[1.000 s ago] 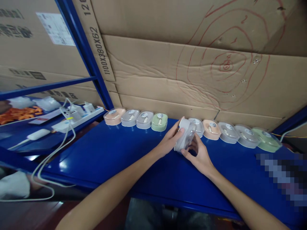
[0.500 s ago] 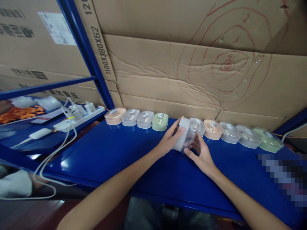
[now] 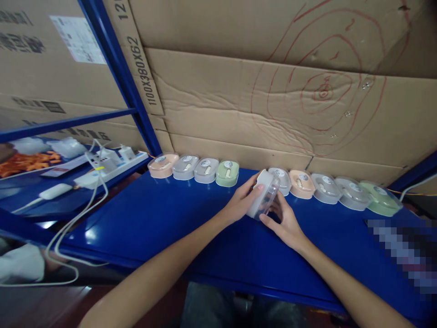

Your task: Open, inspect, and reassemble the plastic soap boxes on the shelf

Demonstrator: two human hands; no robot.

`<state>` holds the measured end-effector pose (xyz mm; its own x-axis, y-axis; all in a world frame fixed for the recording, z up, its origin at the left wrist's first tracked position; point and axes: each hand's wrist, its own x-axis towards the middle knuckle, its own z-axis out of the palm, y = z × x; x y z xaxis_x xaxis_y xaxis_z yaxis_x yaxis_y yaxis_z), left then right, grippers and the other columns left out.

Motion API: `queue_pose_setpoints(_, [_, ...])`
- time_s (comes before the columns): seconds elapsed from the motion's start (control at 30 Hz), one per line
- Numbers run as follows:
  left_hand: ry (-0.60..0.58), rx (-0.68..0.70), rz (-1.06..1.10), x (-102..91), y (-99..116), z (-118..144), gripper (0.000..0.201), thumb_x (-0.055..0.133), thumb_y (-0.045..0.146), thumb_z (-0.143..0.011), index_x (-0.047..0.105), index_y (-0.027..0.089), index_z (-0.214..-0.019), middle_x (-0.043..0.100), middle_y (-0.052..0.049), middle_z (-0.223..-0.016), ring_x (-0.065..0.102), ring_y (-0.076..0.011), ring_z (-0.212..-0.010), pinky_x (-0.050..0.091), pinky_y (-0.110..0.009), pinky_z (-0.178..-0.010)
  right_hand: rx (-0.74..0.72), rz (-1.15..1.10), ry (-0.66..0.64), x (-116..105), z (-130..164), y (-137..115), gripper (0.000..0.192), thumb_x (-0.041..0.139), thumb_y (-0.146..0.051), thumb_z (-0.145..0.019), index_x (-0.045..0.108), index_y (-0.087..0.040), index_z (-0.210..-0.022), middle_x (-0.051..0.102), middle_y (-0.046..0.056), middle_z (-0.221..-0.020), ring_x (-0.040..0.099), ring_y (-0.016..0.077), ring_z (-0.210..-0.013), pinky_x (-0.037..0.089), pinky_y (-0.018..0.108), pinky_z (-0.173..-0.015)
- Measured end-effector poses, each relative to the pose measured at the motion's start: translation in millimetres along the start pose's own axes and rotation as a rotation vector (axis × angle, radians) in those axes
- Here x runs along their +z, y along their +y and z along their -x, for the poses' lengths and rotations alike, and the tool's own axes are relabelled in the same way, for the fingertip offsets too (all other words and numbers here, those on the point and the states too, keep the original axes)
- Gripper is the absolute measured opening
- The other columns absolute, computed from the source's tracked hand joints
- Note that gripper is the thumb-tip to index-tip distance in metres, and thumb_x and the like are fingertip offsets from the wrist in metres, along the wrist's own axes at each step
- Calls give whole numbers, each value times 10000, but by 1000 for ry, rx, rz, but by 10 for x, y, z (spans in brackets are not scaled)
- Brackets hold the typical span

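While the left hand (image 3: 241, 203) and right hand (image 3: 285, 218) close together around a white case with a clear lid (image 3: 262, 199), it stands tilted on edge just above the blue shelf (image 3: 164, 223), in the gap of a row of like cases: peach, grey and green case (image 3: 227, 172) to its left, peach case (image 3: 301, 183) and others to its right. Step, as judged: setting the case into line; next it must be laid flat, lid up
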<state>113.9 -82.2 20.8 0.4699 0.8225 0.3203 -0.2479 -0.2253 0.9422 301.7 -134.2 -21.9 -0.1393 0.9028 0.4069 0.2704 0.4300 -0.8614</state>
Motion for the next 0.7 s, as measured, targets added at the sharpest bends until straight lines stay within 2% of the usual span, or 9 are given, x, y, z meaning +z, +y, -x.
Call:
queue_pose_setpoints(0.2, [-17, 62, -104, -35, -53, -17, 724, 633, 633, -1039, 531, 246, -1642, 713, -149, -1392, 715, -277, -1112, 587, -402, -941, -7, 62, -2, -10, 14, -11, 953, 826, -497, -916, 334, -297, -1708, 743, 104, -1195, 738, 312, -1010, 632, 554, -937])
queue_pose_setpoints(0.4, [3, 87, -145, -58, -67, -34, 709, 656, 624, -1030, 559, 233, -1615, 709, -153, -1367, 706, -283, -1118, 581, -426, -968, -17, 122, 29, -17, 11, -5, 933, 849, -497, -887, 388, -285, -1670, 753, 99, -1135, 725, 312, -945, 623, 542, -867])
queue_pose_setpoints(0.53, [6, 82, -184, -59, -87, -27, 706, 657, 620, -1028, 557, 246, -1619, 710, -152, -1348, 700, -279, -1086, 585, -451, -963, -7, 67, 13, -21, 0, -20, 934, 838, -513, -898, 379, -284, -1679, 747, 111, -1175, 729, 305, -966, 628, 532, -895])
queue_pose_setpoints(0.7, [42, 71, -251, -49, -106, -4, 695, 656, 613, -1031, 545, 287, -1635, 700, -143, -1351, 687, -283, -1119, 578, -455, -984, 25, -15, -17, -23, -16, -59, 945, 832, -561, -908, 381, -275, -1688, 741, 95, -1115, 722, 286, -918, 636, 531, -928])
